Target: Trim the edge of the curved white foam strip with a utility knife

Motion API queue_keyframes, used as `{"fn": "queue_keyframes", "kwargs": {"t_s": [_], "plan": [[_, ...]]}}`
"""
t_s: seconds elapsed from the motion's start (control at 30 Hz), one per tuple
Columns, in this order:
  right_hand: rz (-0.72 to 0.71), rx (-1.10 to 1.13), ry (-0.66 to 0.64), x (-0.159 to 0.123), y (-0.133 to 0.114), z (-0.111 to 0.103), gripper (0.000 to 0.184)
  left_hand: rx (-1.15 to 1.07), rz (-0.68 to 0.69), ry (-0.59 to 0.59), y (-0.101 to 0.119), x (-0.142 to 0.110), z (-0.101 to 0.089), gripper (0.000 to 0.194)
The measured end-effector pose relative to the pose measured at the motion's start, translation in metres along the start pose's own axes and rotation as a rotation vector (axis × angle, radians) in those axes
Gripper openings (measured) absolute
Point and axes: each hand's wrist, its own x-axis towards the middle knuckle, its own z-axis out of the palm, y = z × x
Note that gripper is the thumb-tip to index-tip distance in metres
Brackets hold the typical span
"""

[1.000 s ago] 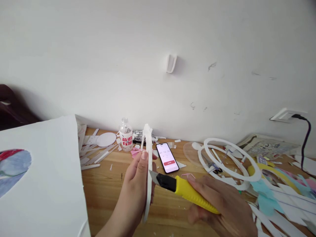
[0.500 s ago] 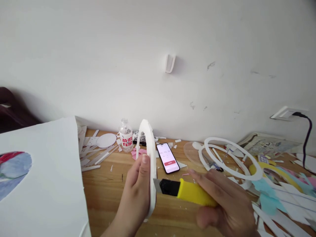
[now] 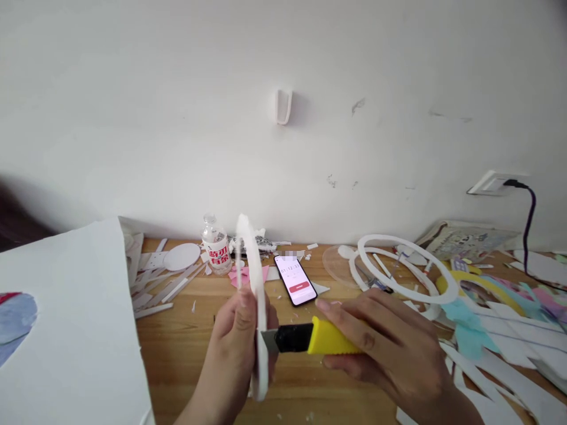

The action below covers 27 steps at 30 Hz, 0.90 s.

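A white ring, seemingly of foam board, stands nearly edge-on to me, gripped low on its side by my left hand. My right hand is closed around a yellow utility knife with a black tip section. Its short blade points left and touches the outer edge of the ring beside my left fingers. How deep the blade sits in the ring I cannot tell. Behind the ring lies a phone with a running timer on its screen.
Left, a large white board with a painted oval covers the table. A clear bottle stands among white strips and pink paper. To the right lie more white rings, coloured scraps and a newspaper. A cord hangs from the wall socket.
The view has shifted slightly right. The ring has turned more edge-on, and fingers of my left hand now show on its far side. The blade still meets its edge.
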Motion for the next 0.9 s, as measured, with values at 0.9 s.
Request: {"fn": "queue_keyframes", "kwargs": {"t_s": [0.9], "plan": [[-0.117, -0.03, 0.053, -0.001, 0.003, -0.001, 0.031, 0.187, -0.088, 0.107, 0.002, -0.006, 0.01, 0.061]]}}
